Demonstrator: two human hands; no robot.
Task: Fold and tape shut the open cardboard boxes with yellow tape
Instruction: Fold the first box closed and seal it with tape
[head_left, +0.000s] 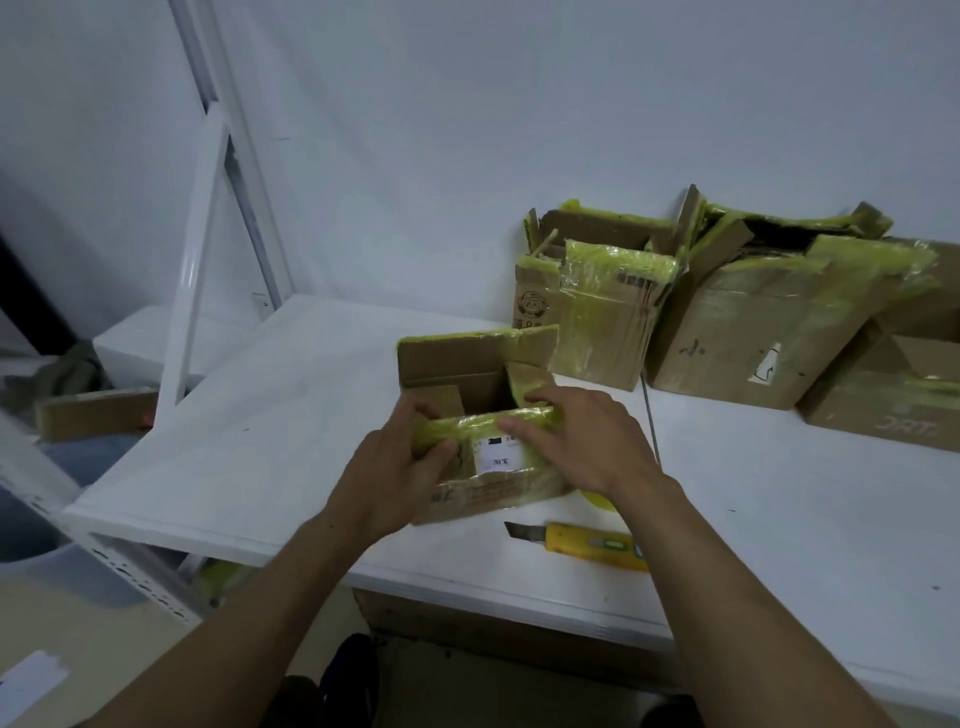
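- A small cardboard box (457, 364) is set on the white bench (249, 415), near its front edge and about the middle of the view.
- The box is open at the top: its far flap is stood upright, and its edges are covered with yellow-green tape.
- A white label (492, 456) with dark print is seen on the near side of the box, under the glossy tape.
- The near left corner of the box is gripped by the left hand (400, 467); its fingers (415, 410) are curled over the rim into the opening, and the thumb is pressed against the outer face.
- The right hand (587, 441) is laid on the near right part of the box; its fingers (545, 400) are stretched out almost straight and rested on the taped near flap and the right side flap, with nothing enclosed by them.
- A yellow utility knife (587, 545) is laid on the bench just in front of the box, with its blade extended and pointed left.
- A curved yellow object (597, 500) is seen just beside the box, mostly hidden by the right wrist; what it is cannot be told.
- Three larger cardboard boxes are lined up against the wall at the far right of the bench: one with a cartoon print (597, 322), a tilted one (769, 338) and a third (893, 395) cut off by the frame edge.
- These are patched with yellow-green tape, and the tops of the first two are ragged and partly open.
- A white metal frame (192, 260) is leaned beyond the left end of the bench.
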